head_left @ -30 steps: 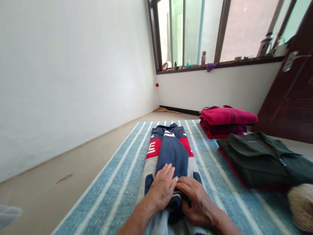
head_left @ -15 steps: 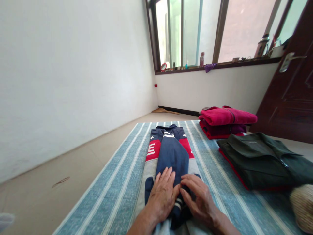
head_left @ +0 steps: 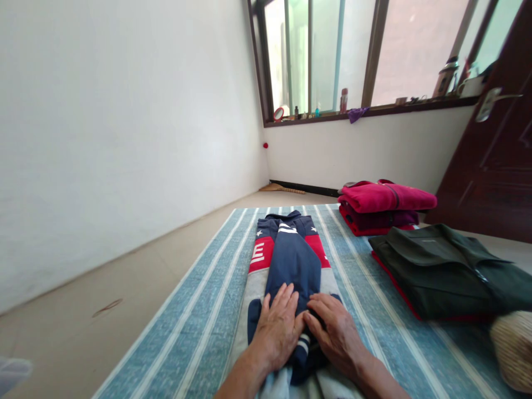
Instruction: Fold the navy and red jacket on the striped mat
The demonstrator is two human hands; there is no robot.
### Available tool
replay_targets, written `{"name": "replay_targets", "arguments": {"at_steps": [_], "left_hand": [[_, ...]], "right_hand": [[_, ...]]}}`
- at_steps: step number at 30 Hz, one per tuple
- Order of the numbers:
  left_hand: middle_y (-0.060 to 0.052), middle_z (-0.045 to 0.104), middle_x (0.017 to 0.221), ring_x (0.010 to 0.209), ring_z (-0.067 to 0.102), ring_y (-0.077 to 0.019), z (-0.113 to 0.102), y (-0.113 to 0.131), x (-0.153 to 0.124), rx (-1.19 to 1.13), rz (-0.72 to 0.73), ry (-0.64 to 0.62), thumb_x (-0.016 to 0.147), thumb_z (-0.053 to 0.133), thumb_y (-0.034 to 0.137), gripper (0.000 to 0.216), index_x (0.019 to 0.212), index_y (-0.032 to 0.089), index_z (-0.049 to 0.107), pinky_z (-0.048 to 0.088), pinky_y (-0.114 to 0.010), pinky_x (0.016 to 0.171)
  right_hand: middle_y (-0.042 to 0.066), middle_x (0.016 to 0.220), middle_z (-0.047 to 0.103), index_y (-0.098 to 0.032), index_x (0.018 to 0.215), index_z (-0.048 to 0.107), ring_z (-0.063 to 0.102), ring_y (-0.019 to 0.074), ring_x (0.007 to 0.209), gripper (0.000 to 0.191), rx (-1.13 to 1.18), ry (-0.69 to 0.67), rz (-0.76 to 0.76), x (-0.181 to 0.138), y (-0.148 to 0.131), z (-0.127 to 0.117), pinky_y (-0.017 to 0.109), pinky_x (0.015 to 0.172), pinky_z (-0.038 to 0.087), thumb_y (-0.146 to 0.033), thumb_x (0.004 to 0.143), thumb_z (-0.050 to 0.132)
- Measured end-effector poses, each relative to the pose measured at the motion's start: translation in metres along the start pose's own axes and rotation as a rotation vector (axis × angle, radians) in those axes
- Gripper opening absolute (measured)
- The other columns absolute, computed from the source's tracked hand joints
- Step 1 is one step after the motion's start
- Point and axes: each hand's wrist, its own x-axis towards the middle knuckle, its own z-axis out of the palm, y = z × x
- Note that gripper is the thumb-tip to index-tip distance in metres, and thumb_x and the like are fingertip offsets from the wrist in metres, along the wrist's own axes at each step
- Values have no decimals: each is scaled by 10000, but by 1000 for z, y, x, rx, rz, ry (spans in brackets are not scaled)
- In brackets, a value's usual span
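Observation:
A navy, red and grey jacket (head_left: 293, 260) lies lengthwise in front of me, its sides folded in and a navy sleeve down its middle. White stars and letters show on its upper part. My left hand (head_left: 276, 327) rests flat on the sleeve with the fingers spread. Beside it my right hand (head_left: 334, 327) lies on the folded cloth near the striped cuff, fingers stretched forward and slightly bent. The two thumbs meet or nearly meet. Both wrists hide part of the jacket's lower end.
The jacket lies on a blue-and-white striped bed cover (head_left: 195, 299). To the right are a folded dark green garment (head_left: 449, 271), a stack of pink and red clothes (head_left: 386, 199) and a beige woven object (head_left: 513, 349). A white wall (head_left: 124, 122) runs along the left.
My right hand has flattened a little, its fingers now stretched further over the cloth. The left hand stays almost where it was on the sleeve.

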Motion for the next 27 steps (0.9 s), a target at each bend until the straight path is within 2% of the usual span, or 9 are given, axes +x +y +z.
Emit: {"name": "replay_targets", "arguments": {"at_steps": [11, 17, 19, 23, 27], "left_hand": [[-91, 307, 1533, 1430, 222, -226, 5, -5, 4, -51, -11, 10, 959, 241, 376, 540, 1417, 146, 411, 191, -512, 1145], [-97, 326, 1525, 1428, 230, -221, -9, -11, 7, -181, -10, -60, 948, 261, 433, 565, 1414, 150, 409, 174, -509, 1149], [-104, 351, 1513, 1415, 269, -219, -18, -12, 10, -209, -33, -42, 936, 295, 422, 557, 1408, 153, 416, 171, -505, 1149], [-122, 369, 1502, 1401, 302, -215, -36, -7, 27, -178, -60, 78, 900, 370, 371, 547, 1390, 134, 436, 176, -459, 1156], [-123, 346, 1514, 1412, 275, -228, -45, 6, 63, -125, -110, 135, 888, 392, 359, 543, 1379, 134, 443, 203, -454, 1144]], "right_hand": [[92, 1002, 673, -195, 898, 637, 623, 223, 933, 165, 28, -25, 35, 2, -1, 1, 371, 833, 512, -244, 921, 481], [92, 1017, 675, -195, 962, 632, 630, 221, 956, 158, 36, 16, 26, 0, 1, 3, 373, 856, 518, -266, 912, 500], [90, 1036, 676, -198, 995, 627, 631, 220, 973, 162, 36, 39, 17, -1, 2, 4, 370, 866, 520, -274, 904, 516], [91, 1058, 679, -202, 1028, 622, 634, 222, 993, 184, 34, 95, -6, -3, 3, 5, 365, 868, 529, -281, 889, 532], [100, 1081, 681, -204, 1037, 622, 638, 237, 1009, 201, 14, 131, -24, -3, 2, 5, 389, 877, 537, -300, 875, 551]]}}
